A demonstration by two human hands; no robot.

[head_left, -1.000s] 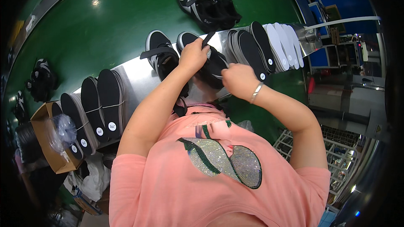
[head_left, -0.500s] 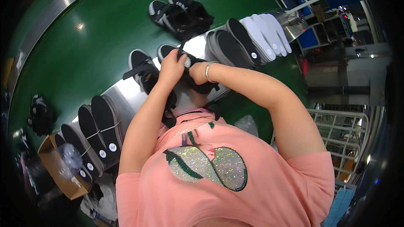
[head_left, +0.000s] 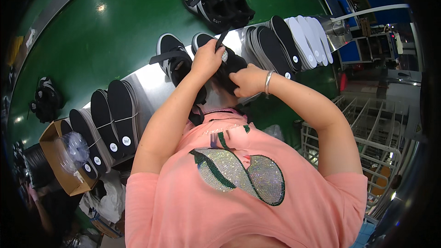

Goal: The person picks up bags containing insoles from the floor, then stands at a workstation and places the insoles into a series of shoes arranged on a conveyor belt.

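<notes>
Hands both on one black shoe (head_left: pixel 225 66) at the near edge of the steel shelf (head_left: pixel 147 87); we see our left hand (head_left: pixel 206 59) closed over its top, fingers curled around the upper and its strap; right hand (head_left: pixel 248 79) clamps the shoe's near side, bangle on that wrist; second black shoe (head_left: pixel 172 57) sits just left of it on the shelf; black insole stacks (head_left: pixel 112 115) stand further left along the shelf, black and white insoles (head_left: pixel 294 41) to the right; another shoe pair (head_left: pixel 220 2) lies beyond the shelf on the green belt (head_left: pixel 92 32).
</notes>
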